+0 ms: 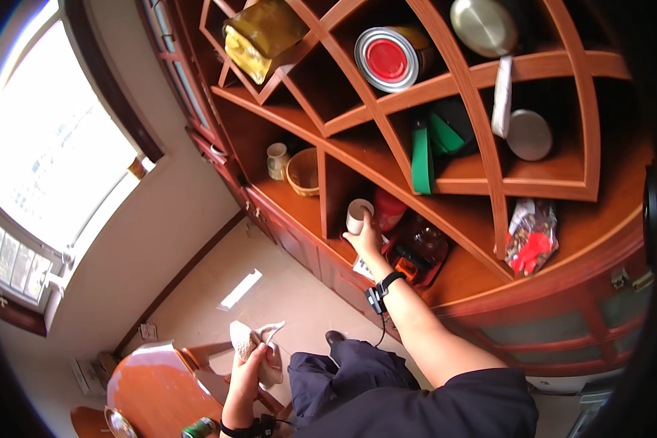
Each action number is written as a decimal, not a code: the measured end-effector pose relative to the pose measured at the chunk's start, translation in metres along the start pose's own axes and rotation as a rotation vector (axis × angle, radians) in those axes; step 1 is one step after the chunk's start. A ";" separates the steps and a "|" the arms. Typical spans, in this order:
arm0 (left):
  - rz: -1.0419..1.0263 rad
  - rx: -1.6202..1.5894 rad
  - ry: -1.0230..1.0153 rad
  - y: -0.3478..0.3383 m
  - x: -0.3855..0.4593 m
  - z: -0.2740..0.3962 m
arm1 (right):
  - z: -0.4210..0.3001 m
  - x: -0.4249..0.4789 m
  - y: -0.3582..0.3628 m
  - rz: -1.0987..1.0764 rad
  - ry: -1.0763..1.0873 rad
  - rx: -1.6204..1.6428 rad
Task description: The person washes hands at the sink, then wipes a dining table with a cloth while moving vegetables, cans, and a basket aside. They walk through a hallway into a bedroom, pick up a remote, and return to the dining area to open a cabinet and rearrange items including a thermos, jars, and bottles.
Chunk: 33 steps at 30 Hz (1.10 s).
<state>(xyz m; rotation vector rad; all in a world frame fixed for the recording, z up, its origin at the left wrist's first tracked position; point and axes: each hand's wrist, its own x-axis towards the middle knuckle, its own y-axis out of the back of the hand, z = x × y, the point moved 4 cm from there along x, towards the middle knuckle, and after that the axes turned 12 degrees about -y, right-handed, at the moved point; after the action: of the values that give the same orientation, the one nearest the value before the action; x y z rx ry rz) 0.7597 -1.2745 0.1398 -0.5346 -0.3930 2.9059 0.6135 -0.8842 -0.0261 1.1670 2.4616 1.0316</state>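
Observation:
My right hand (368, 241) grips a small white cylinder (356, 218), perhaps a cup or jar, on the lower shelf of a wooden cabinet. Right behind it stands a red container (388, 209). A dark tray (441, 268) beside that hand holds a dark transparent vessel (428, 238) and an orange-and-black item (407, 267). Under my right wrist lies a white printed sheet (363, 268), partly hidden by the arm. Lower down, in front of my body, my left hand (249, 369) holds a bunched light-coloured cloth (243, 339).
Diagonal wooden lattice (380, 112) overhangs the shelf. It holds a tin with a red lid (386, 59), a yellow bag (249, 52) and a green strap-like item (422, 159). A wicker basket (305, 172) and vase (277, 160) sit left. A wooden table (153, 391) bears a green can (199, 428).

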 end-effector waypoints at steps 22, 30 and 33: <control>-1.364 0.272 -0.047 -0.157 0.167 -0.015 | -0.116 -0.193 0.173 -0.046 0.044 0.607; -1.461 0.250 -0.358 -0.181 0.160 -0.003 | -0.168 -0.204 0.232 0.091 0.252 0.333; -1.441 0.382 -0.716 -0.193 0.140 0.031 | -0.205 -0.210 0.267 0.126 0.469 0.224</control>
<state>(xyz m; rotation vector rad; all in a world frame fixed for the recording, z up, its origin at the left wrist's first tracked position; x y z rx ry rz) 0.6402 -1.0689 0.1766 0.6467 -0.1444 1.5479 0.8118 -1.0269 0.2860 1.2786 2.9619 1.2041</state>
